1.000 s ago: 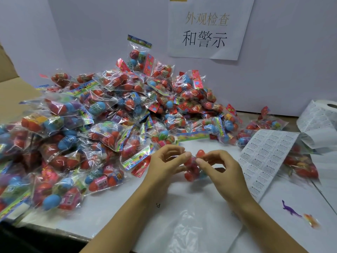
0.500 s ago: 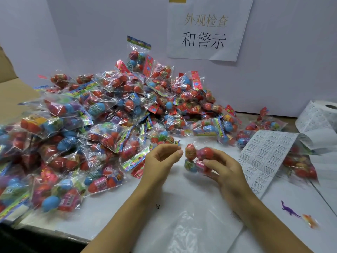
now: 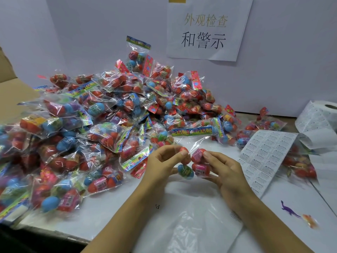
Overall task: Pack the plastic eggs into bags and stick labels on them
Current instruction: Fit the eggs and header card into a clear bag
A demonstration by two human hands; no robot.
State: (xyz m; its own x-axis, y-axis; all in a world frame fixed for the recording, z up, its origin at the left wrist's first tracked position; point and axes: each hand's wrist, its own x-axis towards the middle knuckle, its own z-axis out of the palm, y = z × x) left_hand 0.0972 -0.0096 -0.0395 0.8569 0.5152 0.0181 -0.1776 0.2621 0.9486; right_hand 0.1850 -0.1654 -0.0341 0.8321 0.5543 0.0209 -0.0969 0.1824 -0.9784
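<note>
Two hands are showing, left hand [image 3: 160, 165] and right hand [image 3: 226, 172]. Four eggs [image 3: 193, 165] are sitting in the one bag between them. One big pile [image 3: 102, 125] of filled bags is lying behind, too many to count. One label sheet [image 3: 264, 157] and one label roll [image 3: 321, 115] are lying at right. Two toy dinosaurs [image 3: 290, 210] are lying near the edge. One sign [image 3: 207, 28] is hanging above.

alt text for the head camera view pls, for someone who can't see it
Two hands, left hand and right hand, hold a clear bag of plastic eggs above a white table. A heap of packed bags lies left, a label sheet right.
</note>
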